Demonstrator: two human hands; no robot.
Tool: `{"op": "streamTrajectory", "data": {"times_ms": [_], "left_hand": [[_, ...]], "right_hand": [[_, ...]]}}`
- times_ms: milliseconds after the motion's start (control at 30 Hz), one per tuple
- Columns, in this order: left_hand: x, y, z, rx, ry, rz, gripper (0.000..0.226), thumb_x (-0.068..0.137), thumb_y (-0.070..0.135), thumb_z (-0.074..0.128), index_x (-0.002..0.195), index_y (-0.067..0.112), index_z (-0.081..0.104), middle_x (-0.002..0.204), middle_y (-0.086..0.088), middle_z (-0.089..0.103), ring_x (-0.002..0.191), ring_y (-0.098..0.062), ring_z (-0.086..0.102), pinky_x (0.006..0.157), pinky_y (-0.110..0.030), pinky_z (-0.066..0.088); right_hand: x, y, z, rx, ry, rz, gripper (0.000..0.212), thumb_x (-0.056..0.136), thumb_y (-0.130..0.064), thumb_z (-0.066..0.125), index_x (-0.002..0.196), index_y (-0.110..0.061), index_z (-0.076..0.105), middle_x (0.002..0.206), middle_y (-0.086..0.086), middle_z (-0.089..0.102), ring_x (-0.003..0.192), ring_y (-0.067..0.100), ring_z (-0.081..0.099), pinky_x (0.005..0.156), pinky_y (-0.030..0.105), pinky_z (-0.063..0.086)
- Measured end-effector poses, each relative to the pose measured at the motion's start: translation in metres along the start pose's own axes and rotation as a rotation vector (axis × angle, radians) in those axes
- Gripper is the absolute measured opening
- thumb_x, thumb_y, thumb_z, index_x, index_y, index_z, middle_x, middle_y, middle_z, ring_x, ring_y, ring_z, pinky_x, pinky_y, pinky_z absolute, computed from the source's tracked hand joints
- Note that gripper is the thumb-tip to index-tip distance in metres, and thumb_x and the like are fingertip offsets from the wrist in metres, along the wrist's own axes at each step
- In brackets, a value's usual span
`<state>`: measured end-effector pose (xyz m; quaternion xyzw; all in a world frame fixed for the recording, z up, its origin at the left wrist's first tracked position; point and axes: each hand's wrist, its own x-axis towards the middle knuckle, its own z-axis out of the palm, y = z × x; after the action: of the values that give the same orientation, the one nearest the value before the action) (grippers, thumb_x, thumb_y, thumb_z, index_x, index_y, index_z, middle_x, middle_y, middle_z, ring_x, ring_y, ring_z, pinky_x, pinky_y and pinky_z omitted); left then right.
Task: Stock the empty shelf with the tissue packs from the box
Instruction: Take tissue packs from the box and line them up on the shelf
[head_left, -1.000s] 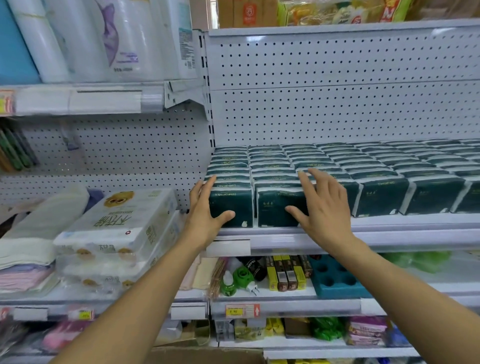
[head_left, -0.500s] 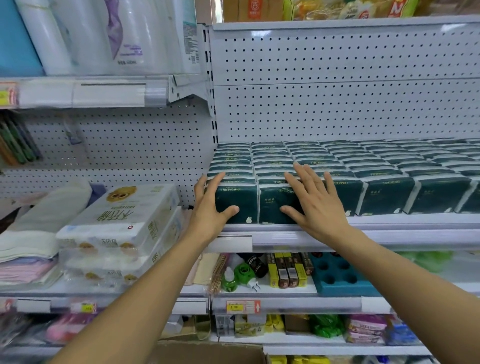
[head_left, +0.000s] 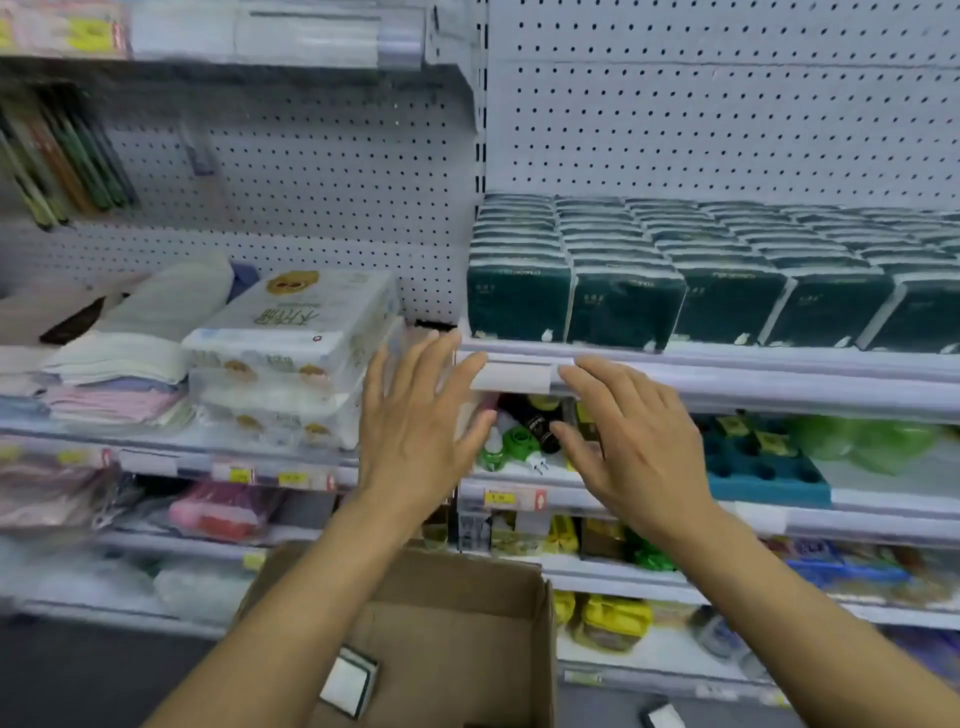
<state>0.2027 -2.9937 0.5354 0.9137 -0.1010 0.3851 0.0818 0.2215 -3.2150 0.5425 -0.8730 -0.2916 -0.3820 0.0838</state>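
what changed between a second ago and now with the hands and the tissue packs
Both hands came off the front tissue packs and dropped below the shelf edge: the left hand and right hand now hang open in front of the lower shelves, holding nothing. The view tipped down, so the cardboard box shows. The packs stay lined up in their rows.

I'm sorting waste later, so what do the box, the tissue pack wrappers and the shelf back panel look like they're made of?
Box: brown matte cardboard, by its plain folded walls. Tissue packs: likely thin glossy plastic film, dark green, with faint sheen. Back panel: probably painted metal pegboard, pale with regular holes.
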Motion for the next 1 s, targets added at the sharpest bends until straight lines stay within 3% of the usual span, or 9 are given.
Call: {"op": "streamTrajectory", "data": {"times_ms": [133,267,367,467,600,733,833,933,1000], "left_hand": [[-0.089,-0.023,-0.004,-0.024,-0.146,-0.048,0.044,0.089,0.041,0.049,0.124,0.018,0.064,0.13,-0.004,0.061,0.118,-0.025,0.056,0.103,-0.049,0.04],[-0.18,-0.051,0.01,-0.043,-0.421,-0.181,0.046,0.085,0.043,0.052,0.124,0.022,0.064,0.124,-0.001,0.064,0.111,-0.024,0.061,0.09,-0.041,0.048],[-0.238,-0.075,0.027,-0.12,-0.659,-0.39,0.045,0.083,0.033,0.071,0.125,0.02,0.064,0.124,-0.003,0.063,0.111,-0.029,0.061,0.086,-0.041,0.052],[-0.283,-0.096,0.043,-0.241,-0.822,-0.717,0.045,0.086,0.03,0.072,0.128,0.019,0.061,0.127,-0.004,0.06,0.115,-0.025,0.057,0.093,-0.036,0.048],[-0.321,-0.121,0.078,-0.418,-0.818,-1.214,0.036,0.09,0.027,0.069,0.122,0.012,0.062,0.121,-0.004,0.061,0.102,-0.016,0.057,0.082,-0.02,0.037],[-0.353,-0.148,0.119,-0.586,-0.763,-1.65,0.043,0.069,0.045,0.076,0.106,0.029,0.062,0.115,-0.006,0.065,0.103,-0.024,0.061,0.098,-0.041,0.049],[-0.374,-0.165,0.15,-0.582,-0.704,-1.7,0.038,0.07,0.042,0.076,0.102,0.034,0.055,0.111,-0.004,0.065,0.102,-0.023,0.061,0.098,-0.043,0.049],[-0.378,-0.17,0.174,-0.591,-0.652,-1.643,0.026,0.088,0.018,0.072,0.11,0.018,0.057,0.111,-0.003,0.065,0.095,-0.016,0.058,0.082,-0.028,0.046],[-0.384,-0.176,0.19,-0.61,-0.641,-1.637,0.043,0.087,0.009,0.073,0.125,0.005,0.054,0.121,-0.007,0.059,0.102,-0.016,0.055,0.078,-0.023,0.043]], "right_hand": [[-0.057,-0.045,0.024,0.114,-0.182,-0.035,0.038,0.095,-0.038,0.051,0.124,-0.015,0.059,0.121,0.005,0.061,0.103,0.028,0.06,0.074,0.038,0.047],[-0.114,-0.084,0.062,0.183,-0.489,-0.033,0.034,0.088,-0.042,0.049,0.113,-0.022,0.061,0.103,0.0,0.064,0.088,0.025,0.064,0.064,0.035,0.05],[-0.15,-0.105,0.092,0.257,-0.73,0.023,0.032,0.084,-0.038,0.06,0.113,-0.025,0.067,0.102,-0.001,0.067,0.09,0.024,0.066,0.067,0.035,0.053],[-0.174,-0.119,0.124,0.353,-0.915,0.055,0.033,0.091,-0.04,0.055,0.121,-0.027,0.062,0.117,-0.002,0.064,0.104,0.023,0.063,0.079,0.036,0.052],[-0.19,-0.139,0.184,0.446,-1.116,0.098,0.037,0.098,-0.044,0.044,0.133,-0.031,0.049,0.135,-0.007,0.052,0.121,0.014,0.05,0.093,0.031,0.046],[-0.2,-0.162,0.256,0.533,-1.227,0.173,0.034,0.098,-0.042,0.047,0.13,-0.03,0.052,0.13,-0.007,0.056,0.116,0.011,0.053,0.095,0.031,0.046],[-0.194,-0.181,0.308,0.582,-1.241,0.221,0.033,0.098,-0.04,0.049,0.128,-0.028,0.054,0.126,-0.006,0.059,0.11,0.013,0.058,0.092,0.031,0.047],[-0.178,-0.206,0.358,0.633,-1.159,0.209,0.029,0.096,-0.031,0.056,0.124,-0.024,0.059,0.121,-0.002,0.062,0.107,0.017,0.06,0.093,0.035,0.049],[-0.166,-0.225,0.385,0.674,-1.107,0.144,0.025,0.095,-0.022,0.059,0.119,-0.018,0.064,0.115,0.005,0.064,0.101,0.02,0.062,0.09,0.038,0.051]]}}
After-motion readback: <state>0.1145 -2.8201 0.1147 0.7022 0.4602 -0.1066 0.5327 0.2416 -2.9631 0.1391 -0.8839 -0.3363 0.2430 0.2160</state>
